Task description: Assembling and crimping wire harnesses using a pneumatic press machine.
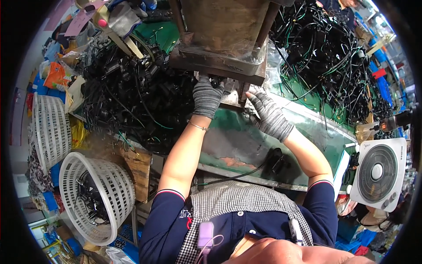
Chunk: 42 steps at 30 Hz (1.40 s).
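Both my hands wear grey striped gloves, and both are at a metal press (220,57) with a heavy, worn body. My left hand (207,99) reaches in under the press head; its fingertips are hidden there, and I cannot see what they hold. Just right of the press base, my right hand (270,116) has its fingers stretched out and apart, with a bare fingertip close to the metal edge. Nothing shows in that hand. A black part with a cable (277,162) lies on the green tabletop (228,145) below my right wrist.
Heaps of black cabled parts lie left (132,97) and right (316,57) of the press. A white basket (116,185) holding black cables stands at the lower left, another basket (52,132) behind it. A white fan (379,171) is at the right.
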Each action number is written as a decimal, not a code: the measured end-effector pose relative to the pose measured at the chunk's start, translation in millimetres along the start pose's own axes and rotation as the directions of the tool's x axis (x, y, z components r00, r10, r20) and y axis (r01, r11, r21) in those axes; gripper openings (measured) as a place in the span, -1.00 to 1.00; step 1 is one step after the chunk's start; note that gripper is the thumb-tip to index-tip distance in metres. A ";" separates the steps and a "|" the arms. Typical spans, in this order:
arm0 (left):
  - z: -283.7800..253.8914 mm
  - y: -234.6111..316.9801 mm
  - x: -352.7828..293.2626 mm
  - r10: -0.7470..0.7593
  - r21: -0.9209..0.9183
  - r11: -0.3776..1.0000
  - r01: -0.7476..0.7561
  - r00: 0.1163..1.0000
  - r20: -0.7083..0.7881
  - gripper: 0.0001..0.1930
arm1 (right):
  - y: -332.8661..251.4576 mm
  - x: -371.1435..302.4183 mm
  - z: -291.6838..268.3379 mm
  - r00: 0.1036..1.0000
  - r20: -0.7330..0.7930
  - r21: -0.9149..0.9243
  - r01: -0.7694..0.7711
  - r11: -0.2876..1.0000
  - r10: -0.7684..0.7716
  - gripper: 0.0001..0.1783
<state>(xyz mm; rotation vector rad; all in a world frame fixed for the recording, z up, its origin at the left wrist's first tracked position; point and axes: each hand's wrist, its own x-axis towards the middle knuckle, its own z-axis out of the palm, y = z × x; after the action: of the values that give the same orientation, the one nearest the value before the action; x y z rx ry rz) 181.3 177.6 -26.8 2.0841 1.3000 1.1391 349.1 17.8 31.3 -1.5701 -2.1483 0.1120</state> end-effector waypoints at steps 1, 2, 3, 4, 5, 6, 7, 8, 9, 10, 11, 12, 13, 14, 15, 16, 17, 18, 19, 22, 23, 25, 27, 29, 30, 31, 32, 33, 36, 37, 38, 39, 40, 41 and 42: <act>0.6 -4.8 -0.7 -0.001 0.001 1.000 0.001 1.000 0.000 -0.46 | -0.2 -2.4 -0.1 1.000 0.000 -0.003 -0.019 1.000 0.019 -0.25; 2.1 -12.4 -0.6 -0.030 -0.028 0.999 0.030 1.000 0.010 -0.47 | -0.7 -4.8 -0.2 0.999 0.000 -0.006 -0.037 0.999 0.037 -0.26; 3.2 -16.3 0.7 -0.058 -0.059 0.997 0.059 0.998 0.023 -0.48 | 0.4 -7.6 -0.7 0.999 0.002 -0.007 -0.039 0.999 0.039 -0.26; 4.6 -19.5 0.4 -0.086 -0.088 0.992 0.089 0.996 0.035 -0.49 | 1.1 -10.2 -1.0 0.997 0.023 -0.005 -0.076 0.997 0.076 -0.27; 6.0 -22.2 -2.1 -0.088 -0.088 0.992 0.090 0.996 0.035 -0.49 | 1.2 -12.7 -1.0 0.993 0.045 -0.003 -0.113 0.994 0.113 -0.28; 4.9 -16.8 -1.6 -0.060 -0.076 0.995 0.061 0.998 0.019 -0.50 | 3.0 -14.0 -2.1 0.987 0.063 -0.006 -0.150 0.989 0.150 -0.30; 1.9 -9.8 -1.5 -0.033 -0.063 0.997 0.033 0.999 0.002 -0.51 | 4.0 -15.4 -2.5 0.987 0.061 -0.009 -0.150 0.989 0.150 -0.30; 0.8 -6.0 -1.7 -0.006 -0.049 0.999 0.005 1.000 -0.014 -0.52 | 4.3 -17.3 -2.3 0.990 0.042 -0.029 -0.135 0.990 0.137 -0.30; 1.8 -5.2 -2.4 -0.004 -0.051 0.999 0.003 1.000 -0.015 -0.52 | 4.9 -19.2 -1.9 0.992 0.023 -0.049 -0.121 0.991 0.123 -0.31; 3.1 -4.4 -3.2 0.005 -0.067 0.998 -0.007 1.000 -0.030 -0.53 | 6.4 -20.8 -1.3 0.994 0.005 -0.069 -0.109 0.992 0.110 -0.31; 3.2 -5.2 -3.7 0.014 -0.079 0.997 -0.018 0.999 -0.048 -0.54 | 7.7 -21.1 -0.4 0.994 0.001 -0.068 -0.108 0.992 0.108 -0.31; 3.8 -6.1 -3.6 0.024 -0.091 0.995 -0.030 0.998 -0.064 -0.55 | 9.7 -22.1 0.8 0.994 -0.004 -0.056 -0.109 0.993 0.109 -0.33; 5.7 -12.0 -4.3 0.027 -0.090 0.995 -0.032 0.998 -0.061 -0.55 | 9.7 -23.6 2.2 0.994 -0.008 -0.042 -0.111 0.993 0.111 -0.34; 6.5 -19.4 -3.5 0.001 -0.097 0.995 -0.005 0.999 -0.045 -0.55 | 8.6 -24.2 3.3 0.993 -0.012 -0.028 -0.114 0.993 0.114 -0.35; 5.8 -27.4 -2.1 -0.025 -0.103 0.994 0.021 0.999 -0.029 -0.55 | 6.4 -23.4 4.0 0.993 -0.016 -0.026 -0.118 0.993 0.117 -0.35; 4.9 -31.1 -1.1 -0.051 -0.111 0.993 0.049 0.999 -0.010 -0.56 | 6.1 -23.0 4.2 0.993 -0.013 -0.024 -0.119 0.993 0.118 -0.37; 1.9 -35.2 -0.4 -0.047 -0.109 0.993 0.046 0.999 -0.005 -0.56 | 5.1 -21.1 4.7 0.993 -0.012 -0.022 -0.118 0.993 0.118 -0.39; -0.9 -32.0 0.4 -0.085 -0.138 0.986 0.089 0.996 0.039 -0.51 | 5.1 -22.5 2.9 0.992 -0.014 -0.027 -0.125 0.992 0.125 -0.40; -5.5 -28.6 1.5 -0.120 -0.164 0.978 0.132 0.989 0.082 -0.46 | 5.2 -20.2 2.5 0.990 -0.023 -0.032 -0.137 0.990 0.136 -0.40; -24.6 23.4 -2.6 0.044 0.148 0.988 -0.037 0.998 -0.046 -0.44 | 10.4 -15.5 -1.1 0.903 0.268 -0.113 -0.316 0.942 0.335 -0.53; -36.3 53.1 -4.8 -0.004 0.005 1.000 0.003 1.000 0.021 -0.41 | 12.4 -20.8 -4.8 0.912 0.183 -0.016 -0.372 0.928 0.368 -0.62; -40.7 63.4 -29.8 -0.172 -0.007 0.984 0.177 0.965 0.197 -0.42 | 34.9 -29.4 26.9 0.915 -0.232 0.089 -0.319 0.944 0.331 -0.78; -45.0 58.9 -66.6 -0.001 -0.308 0.928 0.211 0.825 0.565 -0.48 | 52.3 -48.6 37.9 0.973 0.112 -0.048 -0.195 0.980 0.200 -0.77; -60.6 66.0 -107.4 0.221 -0.527 0.812 0.249 0.705 0.674 -0.39 | 29.0 -35.0 17.1 0.985 0.013 0.122 -0.174 0.977 0.174 -0.78; -58.3 34.5 -127.1 0.156 -0.414 0.863 0.290 0.627 0.763 -0.34 | 38.5 -28.0 40.0 0.927 -0.342 -0.159 0.107 0.981 -0.156 -0.73; -46.2 27.3 -145.3 0.187 -0.457 0.830 0.320 0.613 0.768 -0.33 | 28.9 -9.6 42.9 0.996 0.052 -0.050 0.077 0.996 -0.074 -0.77; -41.3 25.7 -157.8 0.205 -0.481 0.801 0.356 0.592 0.779 -0.31 | 28.8 -5.9 51.2 0.999 0.027 -0.074 0.038 0.997 -0.036 -0.77; -44.0 29.6 -157.3 0.243 -0.488 0.803 0.341 0.560 0.792 -0.31 | 25.2 -6.9 55.3 1.000 0.031 -0.116 0.009 0.993 -0.005 -0.77; -51.2 47.3 -155.1 0.247 -0.492 0.715 0.497 0.478 0.843 -0.39 | 29.9 -15.0 63.2 0.996 0.080 -0.216 -0.018 0.976 0.036 -0.75; -37.1 54.9 -154.2 0.284 -0.495 0.716 0.493 0.443 0.851 -0.39 | 43.3 -32.1 64.4 0.993 0.092 -0.257 -0.049 0.965 0.075 -0.74; -36.9 59.9 -150.2 0.244 -0.438 0.797 0.416 0.442 0.863 -0.40 | 49.2 -38.5 62.8 0.990 0.101 -0.292 -0.064 0.954 0.097 -0.73; -43.5 57.5 -143.6 0.188 -0.371 0.865 0.337 0.469 0.863 -0.40 | 52.3 -34.3 68.1 0.991 0.091 -0.300 -0.066 0.952 0.098 -0.73; -50.1 55.7 -138.3 0.135 -0.295 0.920 0.257 0.500 0.855 -0.40 | 56.5 -31.7 73.6 0.994 0.073 -0.313 -0.058 0.948 0.085 -0.76; -58.3 46.5 -131.9 0.072 -0.206 0.960 0.191 0.541 0.838 -0.40 | 54.8 -27.7 76.7 0.996 0.067 -0.320 -0.038 0.947 0.062 -0.79; -66.5 38.1 -126.1 0.016 -0.109 0.986 0.127 0.581 0.813 -0.40 | 54.3 -25.8 78.9 0.997 0.060 -0.327 -0.021 0.945 0.043 -0.81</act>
<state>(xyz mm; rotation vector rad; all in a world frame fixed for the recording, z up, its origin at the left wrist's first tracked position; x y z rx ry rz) 118.8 44.5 -14.3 2.0083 0.7542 0.1238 369.8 29.0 -65.1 -1.8049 -2.2826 -0.1946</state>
